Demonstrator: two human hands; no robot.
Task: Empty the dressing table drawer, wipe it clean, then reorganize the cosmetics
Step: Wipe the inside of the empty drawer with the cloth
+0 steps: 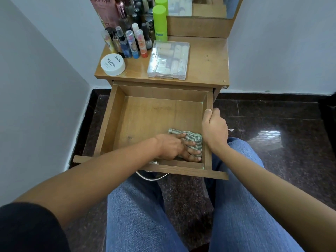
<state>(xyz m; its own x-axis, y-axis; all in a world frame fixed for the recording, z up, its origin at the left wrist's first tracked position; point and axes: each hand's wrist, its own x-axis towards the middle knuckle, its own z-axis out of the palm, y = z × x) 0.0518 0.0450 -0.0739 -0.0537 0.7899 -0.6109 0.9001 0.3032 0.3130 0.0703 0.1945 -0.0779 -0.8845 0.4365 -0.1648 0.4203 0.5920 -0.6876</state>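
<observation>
**Wiping the emptied drawer, near right corner**

The drawer (156, 117) stands pulled well out from under the surface (205, 60) and holds no cosmetics, so the emptying looks done and wiping seems the step in hand; the striped cloth (192, 138) lies on the drawer's floor in its near right corner, under the left grip (174, 148), whose fingers lie spread and fairly straight, pressing the cloth down rather than curling round it; the right grip (215, 128) is clamped on the drawer's right wall, thumb on the top edge, most likely to steady the drawer against the push of the wiping (a drawer drawn this far out may well wobble).

The bottles (131, 42), white jar (112, 64) and clear box (168, 60) stand beyond the drawer, on the surface, probably parked there until they go back in; the box's near edge sits close to the surface's front lip, just above the drawer's back wall.

Most of the drawer's floor, left of the cloth and beyond it, is open for sweeping; the near and right walls hem the cloth in, so strokes would have to run away and leftward; the person's legs (145, 206) sit just below the drawer's front.
</observation>
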